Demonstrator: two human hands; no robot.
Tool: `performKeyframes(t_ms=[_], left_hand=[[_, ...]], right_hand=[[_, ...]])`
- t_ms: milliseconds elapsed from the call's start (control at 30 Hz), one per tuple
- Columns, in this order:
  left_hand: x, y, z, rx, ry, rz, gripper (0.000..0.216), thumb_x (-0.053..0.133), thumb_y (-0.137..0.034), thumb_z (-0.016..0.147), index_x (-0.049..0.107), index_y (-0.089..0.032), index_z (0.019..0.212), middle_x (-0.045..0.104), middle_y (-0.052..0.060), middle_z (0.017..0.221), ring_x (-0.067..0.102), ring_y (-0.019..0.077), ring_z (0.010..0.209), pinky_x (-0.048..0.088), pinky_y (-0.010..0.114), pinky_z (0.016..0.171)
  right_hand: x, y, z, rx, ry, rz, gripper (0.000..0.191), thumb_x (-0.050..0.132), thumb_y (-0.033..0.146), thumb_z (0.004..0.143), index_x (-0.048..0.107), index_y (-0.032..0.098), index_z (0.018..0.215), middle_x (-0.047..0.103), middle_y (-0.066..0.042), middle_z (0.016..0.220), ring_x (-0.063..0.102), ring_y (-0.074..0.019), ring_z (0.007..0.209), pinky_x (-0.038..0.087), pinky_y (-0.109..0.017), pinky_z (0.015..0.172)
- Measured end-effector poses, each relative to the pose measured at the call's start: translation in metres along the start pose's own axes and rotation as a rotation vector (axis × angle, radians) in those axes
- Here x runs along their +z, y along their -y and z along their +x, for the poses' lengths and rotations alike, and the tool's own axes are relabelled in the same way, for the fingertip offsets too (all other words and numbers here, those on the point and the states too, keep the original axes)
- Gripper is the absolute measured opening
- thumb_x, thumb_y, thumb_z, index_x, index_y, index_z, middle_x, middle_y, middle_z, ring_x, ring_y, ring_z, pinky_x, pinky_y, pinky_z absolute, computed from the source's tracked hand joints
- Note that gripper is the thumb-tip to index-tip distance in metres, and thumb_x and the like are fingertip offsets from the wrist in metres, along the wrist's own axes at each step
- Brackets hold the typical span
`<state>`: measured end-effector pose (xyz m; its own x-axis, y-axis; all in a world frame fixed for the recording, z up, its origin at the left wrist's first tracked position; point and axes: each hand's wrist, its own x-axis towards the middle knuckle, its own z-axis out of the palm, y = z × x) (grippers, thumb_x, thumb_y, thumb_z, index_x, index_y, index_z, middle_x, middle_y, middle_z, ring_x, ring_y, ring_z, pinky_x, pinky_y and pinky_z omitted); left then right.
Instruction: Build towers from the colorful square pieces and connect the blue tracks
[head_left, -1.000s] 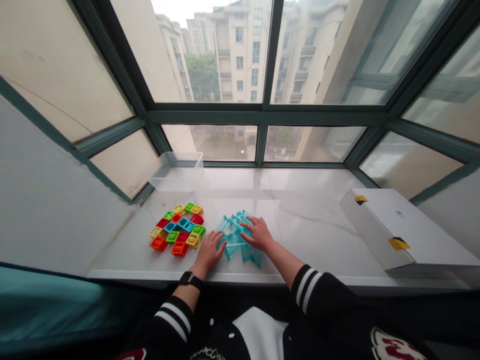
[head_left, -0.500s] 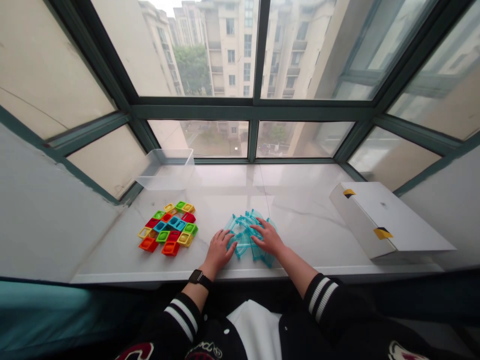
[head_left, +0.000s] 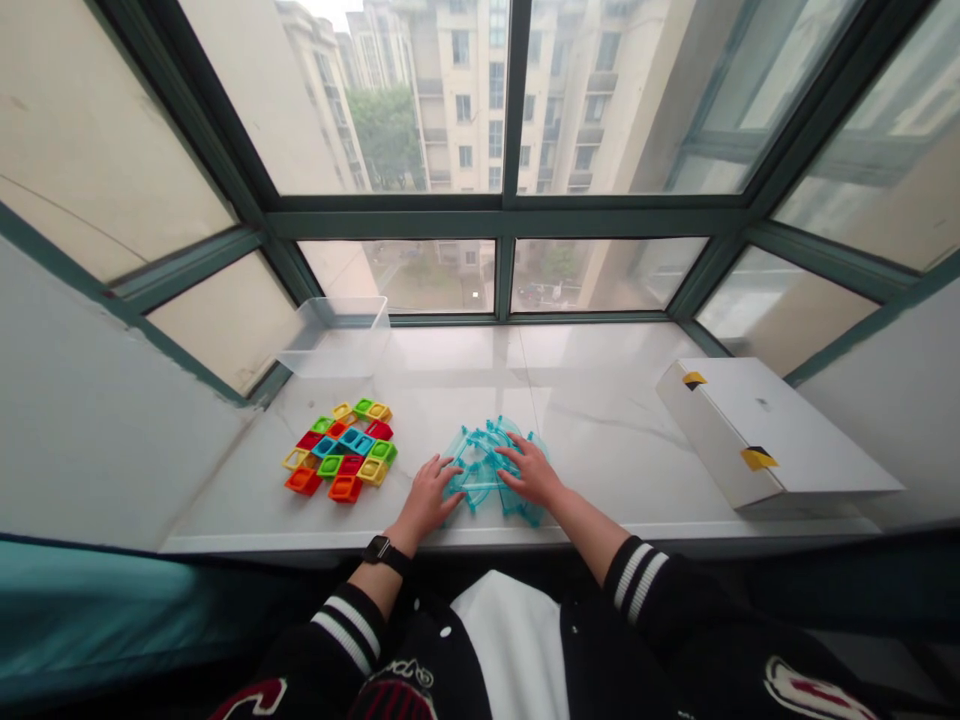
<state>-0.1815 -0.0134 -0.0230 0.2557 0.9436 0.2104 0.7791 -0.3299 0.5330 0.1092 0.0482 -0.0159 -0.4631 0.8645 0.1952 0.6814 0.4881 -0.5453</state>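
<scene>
On the white marble sill (head_left: 600, 380), a heap of transparent teal curved plastic pieces (head_left: 480, 470) lies in front of me. My left hand (head_left: 427, 500) rests against the heap's left side with its fingers apart. My right hand (head_left: 532, 475) lies on the heap's right part, its fingers spread over the pieces. Neither hand visibly grips anything. To the left of my left hand is a flat patch of interlocked square plastic tiles (head_left: 341, 450) in red, orange, yellow, green and blue, not touching either hand.
An empty transparent plastic bin (head_left: 334, 338) stands at the back left against the window frame (head_left: 502, 225). A white cardboard box (head_left: 765, 435) with yellow tape lies at the right. The sill's front edge (head_left: 480, 540) runs just below my hands. Teal fabric (head_left: 90, 610) lies at the lower left.
My view has swung and levelled, so the sill sits squarer in the picture. Both hands stay at the teal heap, with only small shifts, and nothing has been lifted.
</scene>
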Motion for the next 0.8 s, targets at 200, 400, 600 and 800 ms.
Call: performKeyframes(t_ms=[200,400,600,800], left_hand=[[-0.022,-0.005,-0.003,0.038,-0.040,-0.016,0.034,0.076,-0.035,0.090,0.073,-0.029,0.123,0.064,0.010,0.145,0.049,0.0380,0.146,0.042,0.061,0.120],[-0.054,-0.008,-0.017,0.030,-0.020,-0.041,0.033,0.076,-0.034,0.089,0.074,-0.029,0.121,0.072,0.010,0.125,0.066,0.0325,0.120,0.051,0.052,0.108],[-0.070,-0.008,-0.034,-0.036,-0.016,-0.106,0.032,0.073,-0.035,0.091,0.072,-0.029,0.123,0.074,0.008,0.122,0.068,0.0298,0.116,0.055,0.047,0.103],[-0.067,-0.021,-0.029,-0.088,0.023,-0.196,0.032,0.074,-0.039,0.090,0.073,-0.028,0.121,0.074,0.007,0.116,0.071,0.0269,0.108,0.057,0.043,0.099]], right_hand=[[-0.003,0.004,-0.002,-0.018,0.050,0.013,0.053,0.070,0.044,0.095,0.065,0.031,0.146,0.040,-0.012,0.170,0.045,-0.0373,0.149,0.038,-0.059,0.122],[-0.002,0.001,-0.002,-0.043,0.057,-0.013,0.051,0.069,0.042,0.097,0.064,0.031,0.147,0.040,-0.013,0.170,0.048,-0.0360,0.148,0.041,-0.057,0.121],[0.000,0.003,-0.003,-0.053,0.038,-0.075,0.052,0.070,0.042,0.096,0.064,0.030,0.147,0.041,-0.013,0.169,0.050,-0.0358,0.146,0.042,-0.057,0.120],[0.002,0.011,-0.008,-0.095,0.000,-0.118,0.055,0.074,0.038,0.094,0.064,0.032,0.148,0.037,-0.014,0.171,0.040,-0.0390,0.154,0.034,-0.063,0.124]])
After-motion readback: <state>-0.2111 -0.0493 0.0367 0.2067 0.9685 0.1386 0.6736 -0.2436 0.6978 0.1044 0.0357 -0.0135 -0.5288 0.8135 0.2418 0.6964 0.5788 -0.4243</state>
